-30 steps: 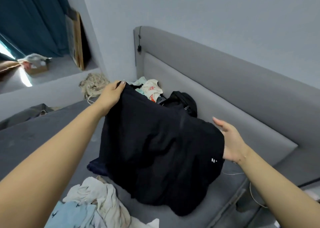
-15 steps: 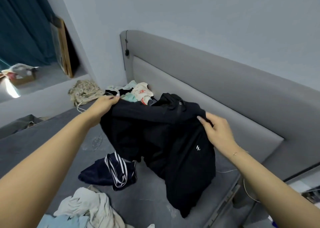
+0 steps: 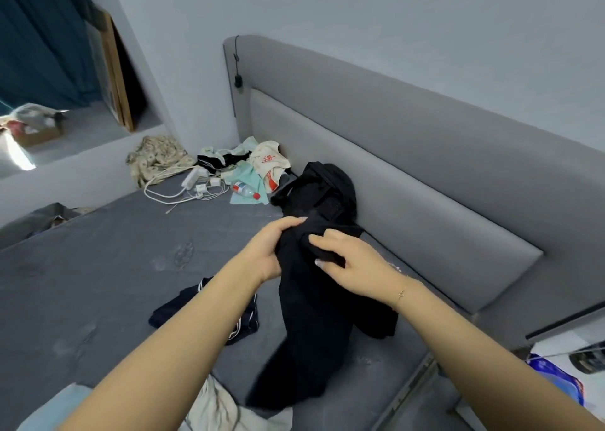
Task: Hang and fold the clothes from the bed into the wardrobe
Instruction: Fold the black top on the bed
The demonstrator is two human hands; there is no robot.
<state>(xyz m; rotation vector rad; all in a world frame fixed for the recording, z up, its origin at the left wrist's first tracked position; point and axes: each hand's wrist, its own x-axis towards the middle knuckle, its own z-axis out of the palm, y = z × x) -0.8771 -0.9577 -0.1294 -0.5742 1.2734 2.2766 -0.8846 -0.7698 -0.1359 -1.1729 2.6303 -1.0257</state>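
Black garment [image 3: 314, 316] gripped by left hand [image 3: 266, 250] and right hand [image 3: 352, 267] | shape unclear, bunched | bed [image 3: 98, 267] below

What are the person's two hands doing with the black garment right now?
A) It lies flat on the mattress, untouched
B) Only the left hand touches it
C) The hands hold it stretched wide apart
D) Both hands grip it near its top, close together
D: the left hand and right hand both grip the top of the black garment, nearly side by side, and it hangs down toward the mattress.
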